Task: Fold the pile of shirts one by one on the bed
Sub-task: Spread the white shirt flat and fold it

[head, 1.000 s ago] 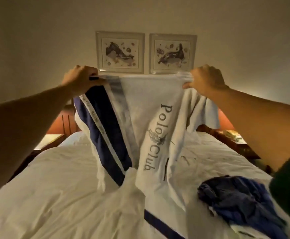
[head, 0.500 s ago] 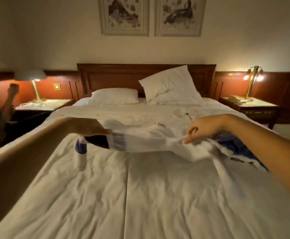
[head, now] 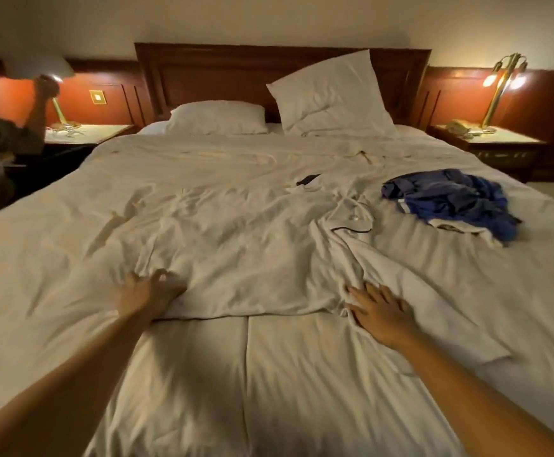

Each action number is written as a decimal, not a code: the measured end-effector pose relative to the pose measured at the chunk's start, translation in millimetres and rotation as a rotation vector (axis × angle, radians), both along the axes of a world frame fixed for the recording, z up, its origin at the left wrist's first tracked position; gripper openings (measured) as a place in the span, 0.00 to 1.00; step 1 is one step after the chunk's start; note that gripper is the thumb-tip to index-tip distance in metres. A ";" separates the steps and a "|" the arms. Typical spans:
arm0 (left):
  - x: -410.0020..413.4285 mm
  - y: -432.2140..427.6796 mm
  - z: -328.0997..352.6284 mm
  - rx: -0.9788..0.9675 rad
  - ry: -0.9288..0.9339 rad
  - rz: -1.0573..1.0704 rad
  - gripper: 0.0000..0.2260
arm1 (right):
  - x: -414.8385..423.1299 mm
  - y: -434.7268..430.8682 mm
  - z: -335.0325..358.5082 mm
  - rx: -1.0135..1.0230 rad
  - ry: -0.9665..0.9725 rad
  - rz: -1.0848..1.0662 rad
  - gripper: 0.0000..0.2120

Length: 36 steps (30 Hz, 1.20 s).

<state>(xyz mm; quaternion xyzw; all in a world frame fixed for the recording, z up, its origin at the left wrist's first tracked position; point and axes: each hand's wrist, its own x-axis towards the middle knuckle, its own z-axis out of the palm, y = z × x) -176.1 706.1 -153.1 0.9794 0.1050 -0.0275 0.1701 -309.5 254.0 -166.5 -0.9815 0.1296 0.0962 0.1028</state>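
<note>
1. Head view: dim bedroom. A wide bed with a rumpled white duvet (head: 302, 390) stands against a dark wooden headboard (head: 222, 70). One flat white pillow (head: 216, 117), one propped white pillow (head: 331, 97).
2. White fabric shirt with dark-trimmed collar (head: 252, 252) lies spread on mid-bed, collar toward the pillows, hem nearest the camera.
3. Left hand (head: 150, 293) is on the hem's left corner. Fingers are bent and blurred; cannot tell whether they pinch the cloth or just rest on it.
4. Right hand (head: 381, 313) is flat on the hem's right corner, fingers straight and spread wide, holding nothing.
5. Crumpled pile of blue shirts (head: 450, 199) is on the bed's right side, near the white shirt's collar but apart from it.
6. Brass lamp (head: 499, 90) lit on the right bedside counter (head: 506, 140).
7. At the left edge, another person's hand (head: 46, 85) reaches the white-shaded lamp (head: 38, 65).
</note>
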 end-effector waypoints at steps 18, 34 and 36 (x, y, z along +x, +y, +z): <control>1.6 -51.6 7.5 0.261 0.103 -0.432 0.37 | -22.5 -36.5 33.5 -0.052 -0.179 -0.204 0.29; -21.6 -97.9 -18.1 0.148 0.151 -0.391 0.31 | -92.0 -84.6 59.6 -0.055 -0.276 0.078 0.31; -22.2 -98.1 -18.1 0.152 0.154 -0.396 0.31 | -96.9 -63.5 47.7 0.238 -0.366 0.244 0.26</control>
